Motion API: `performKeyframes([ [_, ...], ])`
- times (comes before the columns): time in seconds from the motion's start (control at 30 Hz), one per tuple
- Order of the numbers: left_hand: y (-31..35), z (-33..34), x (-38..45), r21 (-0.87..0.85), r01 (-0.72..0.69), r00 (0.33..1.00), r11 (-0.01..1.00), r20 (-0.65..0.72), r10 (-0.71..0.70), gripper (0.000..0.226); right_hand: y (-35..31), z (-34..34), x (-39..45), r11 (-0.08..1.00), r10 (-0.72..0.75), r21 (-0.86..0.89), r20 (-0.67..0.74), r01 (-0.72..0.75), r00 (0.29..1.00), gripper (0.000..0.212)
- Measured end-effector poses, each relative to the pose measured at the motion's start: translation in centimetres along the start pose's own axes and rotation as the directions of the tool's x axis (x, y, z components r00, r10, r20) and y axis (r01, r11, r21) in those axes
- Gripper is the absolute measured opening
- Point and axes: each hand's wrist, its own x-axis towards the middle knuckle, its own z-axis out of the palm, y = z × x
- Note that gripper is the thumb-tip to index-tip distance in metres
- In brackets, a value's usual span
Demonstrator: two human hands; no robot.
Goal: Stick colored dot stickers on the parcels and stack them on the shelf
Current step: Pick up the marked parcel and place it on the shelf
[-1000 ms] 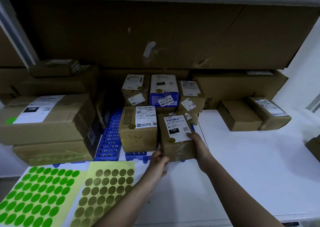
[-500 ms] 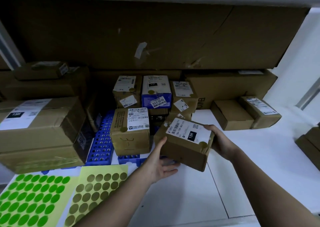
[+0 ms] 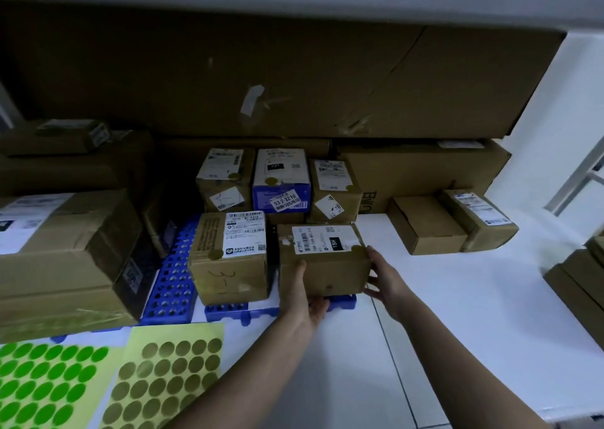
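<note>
Parcel [image 3: 322,258] on rack [image 3: 170,284], sticker sheets [image 3: 170,379] in front
</note>
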Motion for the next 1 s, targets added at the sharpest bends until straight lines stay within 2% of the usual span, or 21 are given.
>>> performKeyframes([
  [0.13, 0.5, -0.1, 0.2, 0.019, 0.044, 0.999, 0.999, 0.026, -0.045, 0.038, 0.0, 0.7, 0.2, 0.998, -0.058, -0.014, -0.016, 0.058, 0.998, 0.041],
  [0.33, 1.0, -1.0, 0.8, 0.080, 0.067, 0.993, 0.994, 0.088, -0.074, 0.025, 0.8, 1.7, 0.9, 0.993, -0.115, -0.024, -0.085, 0.114, 0.990, 0.033],
  [0.5, 1.1, -2.0, 1.4, 0.167, 0.015, 0.995, 0.986, 0.094, -0.031, 0.026, 1.2, 2.8, 1.4, 0.995, -0.102, -0.001, -0.101, 0.103, 0.990, 0.041],
  [0.8, 1.2, -3.3, 2.1, 0.269, -0.002, 0.995, 0.963, 0.097, -0.025, 0.014, 1.7, 3.2, 1.4, 0.990, -0.141, -0.024, -0.158, 0.139, 0.977, 0.042],
  [0.9, 0.9, -3.3, 2.0, 0.379, -0.002, 0.992, 0.926, 0.120, -0.047, 0.013, 1.9, 2.7, 1.5, 0.989, -0.150, -0.038, -0.183, 0.145, 0.972, 0.041],
  [1.0, 0.9, -2.2, 1.7, 0.532, -0.047, 0.984, 0.846, 0.169, -0.051, 0.012, 1.7, 1.3, 1.6, 0.986, -0.163, -0.074, -0.205, 0.151, 0.965, 0.040],
])
